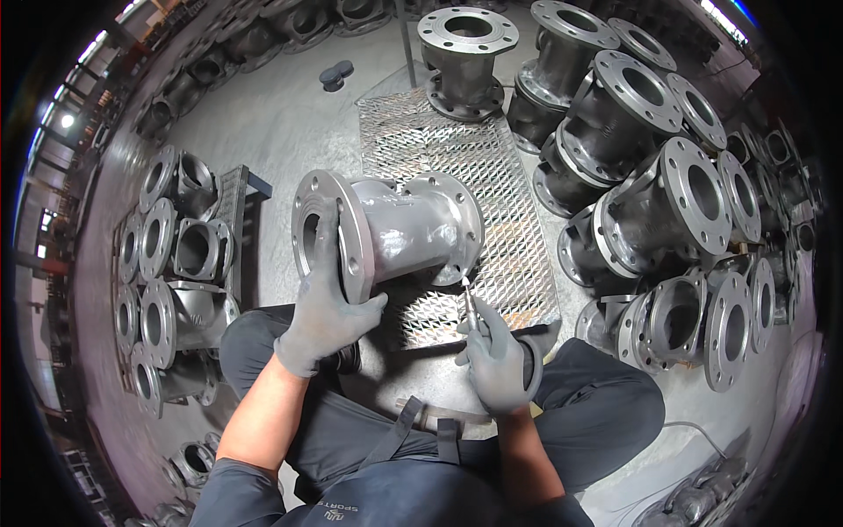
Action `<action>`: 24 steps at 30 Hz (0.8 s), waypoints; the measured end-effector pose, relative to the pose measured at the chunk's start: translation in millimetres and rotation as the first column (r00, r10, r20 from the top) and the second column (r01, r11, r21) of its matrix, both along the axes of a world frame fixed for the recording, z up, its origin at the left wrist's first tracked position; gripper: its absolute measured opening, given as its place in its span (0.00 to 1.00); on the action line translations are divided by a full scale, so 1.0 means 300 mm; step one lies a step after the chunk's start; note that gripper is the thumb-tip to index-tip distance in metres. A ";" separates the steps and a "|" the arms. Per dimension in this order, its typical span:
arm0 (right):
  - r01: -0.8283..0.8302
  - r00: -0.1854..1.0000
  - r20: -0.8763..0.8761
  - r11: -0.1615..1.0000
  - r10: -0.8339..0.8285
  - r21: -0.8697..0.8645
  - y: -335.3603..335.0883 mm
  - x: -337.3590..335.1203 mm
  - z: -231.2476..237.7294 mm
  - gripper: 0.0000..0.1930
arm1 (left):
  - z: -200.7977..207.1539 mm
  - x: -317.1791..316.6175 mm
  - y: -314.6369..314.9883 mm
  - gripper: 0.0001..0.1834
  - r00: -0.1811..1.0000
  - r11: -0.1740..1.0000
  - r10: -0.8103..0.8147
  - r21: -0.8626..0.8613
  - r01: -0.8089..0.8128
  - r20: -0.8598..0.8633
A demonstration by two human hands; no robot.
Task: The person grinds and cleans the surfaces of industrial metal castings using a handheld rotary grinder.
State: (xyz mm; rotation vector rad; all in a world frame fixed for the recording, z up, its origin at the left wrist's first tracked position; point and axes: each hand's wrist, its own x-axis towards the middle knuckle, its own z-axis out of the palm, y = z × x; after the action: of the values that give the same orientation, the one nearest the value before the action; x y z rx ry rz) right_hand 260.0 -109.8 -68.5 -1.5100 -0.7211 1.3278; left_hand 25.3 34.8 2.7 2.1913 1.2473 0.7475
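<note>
A grey metal flanged valve body (408,230) lies on its side in front of me, a round drilled flange at each end. My left hand (327,309), in a grey glove, grips its left flange, fingers along the flange face and thumb out to the right. In my gloved right hand (496,364) is a slim, pen-shaped metal grinder (473,309). Its bright tip is at the lower edge of the right flange; whether it touches is too small to tell. A dark hose loop (533,364) curves beside the right hand.
Beneath the work lies a raised-pattern metal plate (518,237). One flanged body (465,66) stands upright at its far end. Several more are stacked on the right (654,211) and left (162,307). A metal bench (230,228) stands left; a dark object (335,75) lies on the floor.
</note>
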 end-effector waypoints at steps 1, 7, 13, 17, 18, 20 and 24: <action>-0.003 0.999 -0.048 1.000 0.004 0.020 0.008 -0.005 -0.010 0.28 | -0.005 0.003 -0.005 0.72 1.000 1.000 0.025 0.009 -0.025 0.009; -0.091 0.996 0.024 0.995 0.091 0.038 0.030 -0.017 0.054 0.28 | -0.002 -0.049 -0.011 0.69 0.987 0.992 0.089 -0.098 -0.077 0.131; -0.255 0.963 0.116 0.961 0.242 0.105 0.084 -0.068 0.132 0.26 | 0.036 -0.091 -0.112 0.66 0.960 0.966 0.139 -0.248 -0.077 0.243; -0.339 0.897 0.354 0.926 0.265 0.167 0.124 -0.078 0.117 0.25 | 0.038 -0.062 -0.138 0.67 0.973 0.968 0.116 -0.242 -0.065 0.202; -0.355 0.868 0.435 0.912 0.240 0.204 0.135 -0.084 0.123 0.24 | 0.041 -0.067 -0.142 0.67 0.972 0.969 0.115 -0.240 -0.064 0.205; -0.402 0.867 0.403 0.889 0.294 0.217 0.141 -0.100 0.175 0.24 | 0.063 -0.070 -0.147 0.67 0.961 0.937 0.131 -0.347 -0.041 0.242; -0.418 0.861 0.415 0.873 0.293 0.252 0.144 -0.103 0.152 0.25 | 0.007 -0.101 -0.136 0.65 0.993 0.995 0.043 -0.090 -0.033 0.108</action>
State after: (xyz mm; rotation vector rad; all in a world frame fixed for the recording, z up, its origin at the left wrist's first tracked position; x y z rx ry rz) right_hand 229.2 -66.7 -22.7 -1.3941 -1.4590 1.1172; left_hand -4.8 -6.0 4.7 2.0331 1.2456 0.8023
